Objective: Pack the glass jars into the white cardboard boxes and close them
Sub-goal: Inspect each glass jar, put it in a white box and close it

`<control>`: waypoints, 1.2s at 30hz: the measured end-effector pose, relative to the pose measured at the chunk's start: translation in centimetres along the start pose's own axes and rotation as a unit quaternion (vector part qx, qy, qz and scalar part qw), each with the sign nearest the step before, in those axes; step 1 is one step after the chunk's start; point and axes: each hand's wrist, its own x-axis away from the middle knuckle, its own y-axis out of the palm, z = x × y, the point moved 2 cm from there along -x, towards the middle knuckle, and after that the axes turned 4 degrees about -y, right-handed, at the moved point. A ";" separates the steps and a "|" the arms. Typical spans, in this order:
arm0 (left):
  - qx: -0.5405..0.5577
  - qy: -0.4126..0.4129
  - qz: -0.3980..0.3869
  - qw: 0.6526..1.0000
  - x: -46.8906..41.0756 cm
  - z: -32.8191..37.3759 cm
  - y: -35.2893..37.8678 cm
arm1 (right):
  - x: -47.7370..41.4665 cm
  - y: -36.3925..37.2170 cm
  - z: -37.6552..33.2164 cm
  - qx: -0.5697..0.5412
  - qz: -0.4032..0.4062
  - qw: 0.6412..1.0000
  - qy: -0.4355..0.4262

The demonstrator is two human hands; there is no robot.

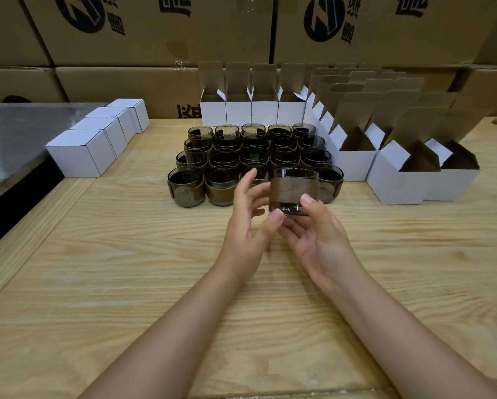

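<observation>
Evidently one glass jar (293, 188) is held clear of the table (126, 254), just in front of the block of jars (224, 156) near the table's middle. The right grip (316, 234) holds it, fingers cupped beneath and thumb pressed on its brown sleeve, likely to bear the weight. The left grip (247, 226) is wide, fingers spread and brushing the jar's side, seemingly to steady it. Open white boxes (396, 182) wait toward the right edge; closed boxes (77, 156) line the left edge.
</observation>
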 end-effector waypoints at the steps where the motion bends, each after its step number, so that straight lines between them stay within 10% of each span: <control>1: -0.009 -0.001 -0.002 1.000 0.0 0.0 0.0 | 0.1 0.1 0.1 -0.006 -0.009 1.000 0.009; 36: -0.039 0.012 0.005 0.999 0.0 0.7 0.2 | -0.2 -0.2 0.8 -0.069 -0.042 0.994 0.080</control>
